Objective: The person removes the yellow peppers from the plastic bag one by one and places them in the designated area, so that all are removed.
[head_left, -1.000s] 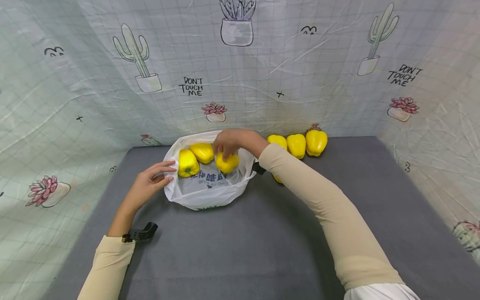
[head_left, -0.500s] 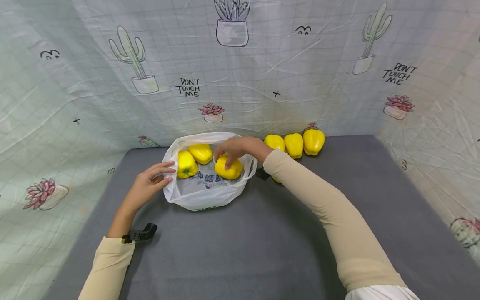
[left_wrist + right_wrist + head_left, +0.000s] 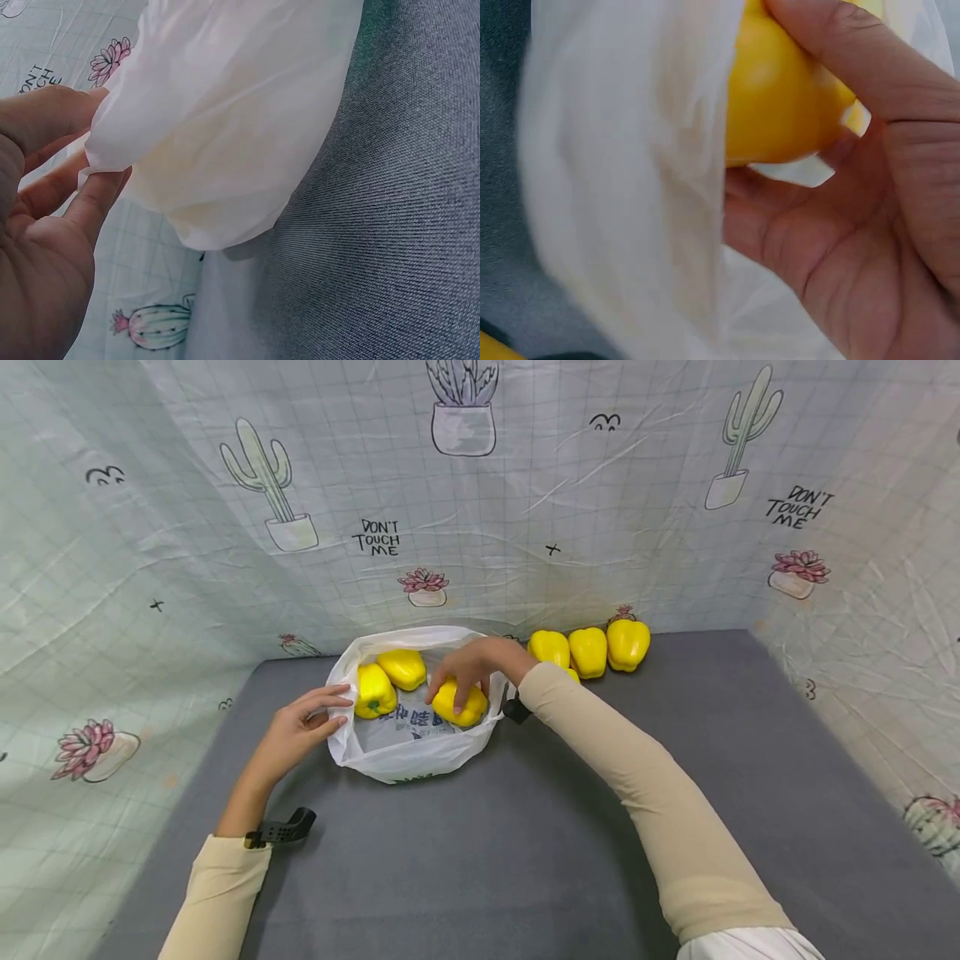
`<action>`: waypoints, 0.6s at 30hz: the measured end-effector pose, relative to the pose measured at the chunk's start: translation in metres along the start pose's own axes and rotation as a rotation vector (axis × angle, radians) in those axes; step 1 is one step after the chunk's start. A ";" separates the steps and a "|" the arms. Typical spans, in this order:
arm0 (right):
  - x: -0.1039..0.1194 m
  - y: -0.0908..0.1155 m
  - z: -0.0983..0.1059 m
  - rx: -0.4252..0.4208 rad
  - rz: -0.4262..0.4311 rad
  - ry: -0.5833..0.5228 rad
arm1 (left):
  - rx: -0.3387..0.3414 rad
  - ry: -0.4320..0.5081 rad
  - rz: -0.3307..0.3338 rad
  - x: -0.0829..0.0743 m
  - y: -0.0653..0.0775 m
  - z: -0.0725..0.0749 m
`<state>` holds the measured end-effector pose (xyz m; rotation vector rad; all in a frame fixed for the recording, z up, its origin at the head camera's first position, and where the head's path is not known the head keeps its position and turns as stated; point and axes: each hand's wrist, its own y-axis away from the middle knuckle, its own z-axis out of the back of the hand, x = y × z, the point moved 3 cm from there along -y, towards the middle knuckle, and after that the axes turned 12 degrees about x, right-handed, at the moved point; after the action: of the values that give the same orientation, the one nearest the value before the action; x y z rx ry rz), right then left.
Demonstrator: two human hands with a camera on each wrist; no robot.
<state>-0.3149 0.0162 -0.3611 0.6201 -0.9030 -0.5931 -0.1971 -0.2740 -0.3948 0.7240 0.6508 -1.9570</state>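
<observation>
A white plastic bag [image 3: 408,767] stands with its mouth wide on the grey table. At its left rim, my left hand [image 3: 296,727] pinches the edge, the thin plastic [image 3: 225,135] lying over the fingertips in the left wrist view. My right hand [image 3: 480,660] reaches inside and holds a yellow bell pepper [image 3: 474,710] near the bag's right wall, fingers and thumb around it. In the right wrist view this pepper [image 3: 780,97] is partly hidden by the bag's wall. Two more yellow bell peppers, one at the left [image 3: 374,687] and one at the back [image 3: 402,668], lie in the bag.
Right of the bag, three yellow bell peppers [image 3: 588,652] stand in a row by the back edge of the table [image 3: 450,860]. Another yellow one [image 3: 573,675] shows partly behind the right sleeve. A patterned cloth [image 3: 525,485] hangs behind and at the sides.
My right hand has shifted slightly nearer and right inside the bag, and its pepper has turned from end-on to lying on its side. My left hand has stayed at the rim.
</observation>
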 end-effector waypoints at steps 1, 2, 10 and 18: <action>-0.001 0.001 0.001 0.000 0.015 0.020 | -0.001 -0.004 0.001 0.000 0.000 0.000; -0.002 0.002 0.001 0.000 0.032 0.034 | -0.002 -0.002 0.001 0.000 0.000 0.000; -0.001 0.022 0.009 -0.148 0.237 0.230 | -0.002 -0.003 -0.005 0.001 -0.001 -0.002; -0.009 0.046 0.001 -0.275 0.411 0.229 | 0.006 0.017 -0.004 0.000 -0.006 -0.004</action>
<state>-0.3108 0.0536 -0.3330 0.2354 -0.6904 -0.2612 -0.2018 -0.2684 -0.3969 0.7444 0.6572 -1.9589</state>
